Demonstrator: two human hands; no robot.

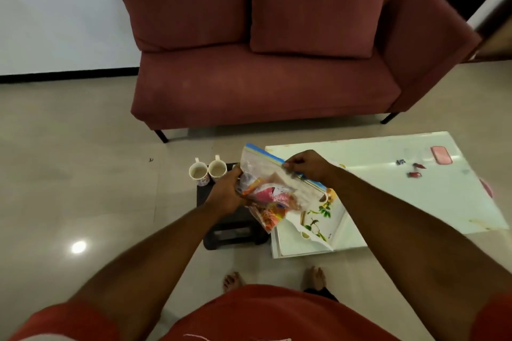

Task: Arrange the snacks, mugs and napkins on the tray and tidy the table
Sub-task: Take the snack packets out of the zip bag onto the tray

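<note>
The clear snack bag (266, 191) hangs mid-frame over the white bench's (388, 174) left edge, left hand (224, 196) gripping its side, right hand (307, 166) pinching the blue zip strip; best, I judge, to keep the mouth upward and work the seal slowly so nothing spills.

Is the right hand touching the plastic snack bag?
Touching. The head view shows the right hand pinching the zip edge of the plastic snack bag.
</note>
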